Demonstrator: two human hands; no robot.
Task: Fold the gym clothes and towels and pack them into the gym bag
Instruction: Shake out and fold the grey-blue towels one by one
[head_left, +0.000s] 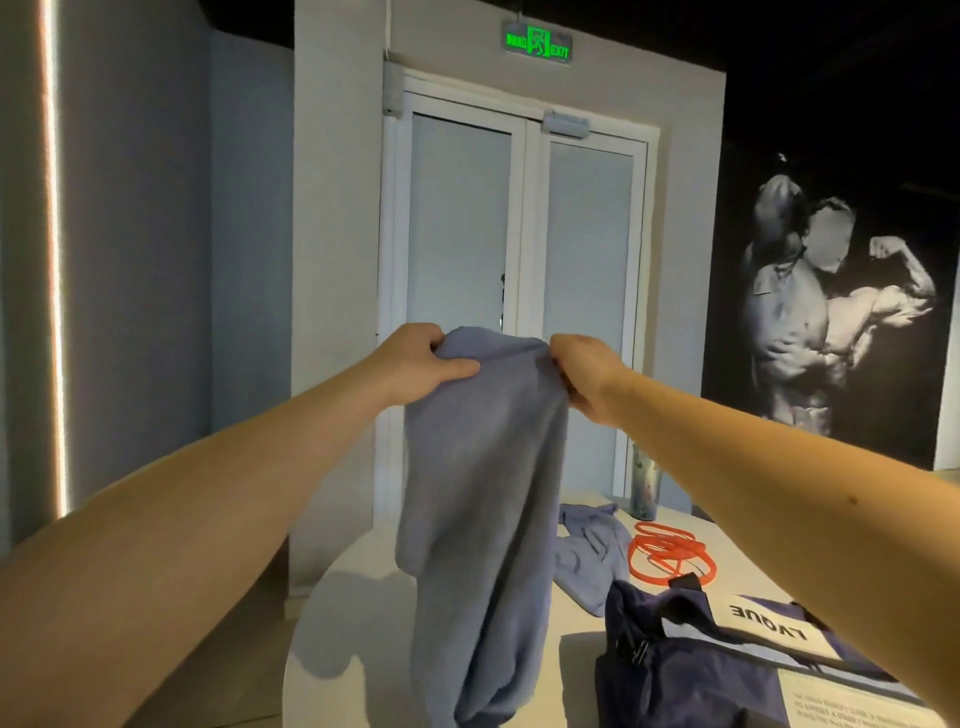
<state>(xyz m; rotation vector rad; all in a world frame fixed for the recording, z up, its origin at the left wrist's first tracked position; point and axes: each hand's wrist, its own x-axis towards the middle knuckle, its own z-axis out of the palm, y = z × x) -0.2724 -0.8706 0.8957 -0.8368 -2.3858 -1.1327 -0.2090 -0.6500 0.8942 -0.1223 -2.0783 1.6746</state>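
Observation:
A light blue towel (483, 493) hangs in the air in front of me, bunched at its top edge. My left hand (421, 364) pinches the top edge on the left and my right hand (584, 371) grips it on the right, both held up at chest height. The towel's lower end drapes down over the white table (353, 623). A dark navy gym bag (691, 670) with white panels lies on the table at the lower right, partly hidden by my right forearm. A second light blue cloth (589, 551) lies crumpled on the table behind the hanging towel.
Orange resistance bands (670, 558) lie coiled on the table beyond the bag. A patterned bottle (645, 483) stands at the table's far edge. White double doors (519, 291) are straight ahead, a mural wall at right, a lit strip on the left wall.

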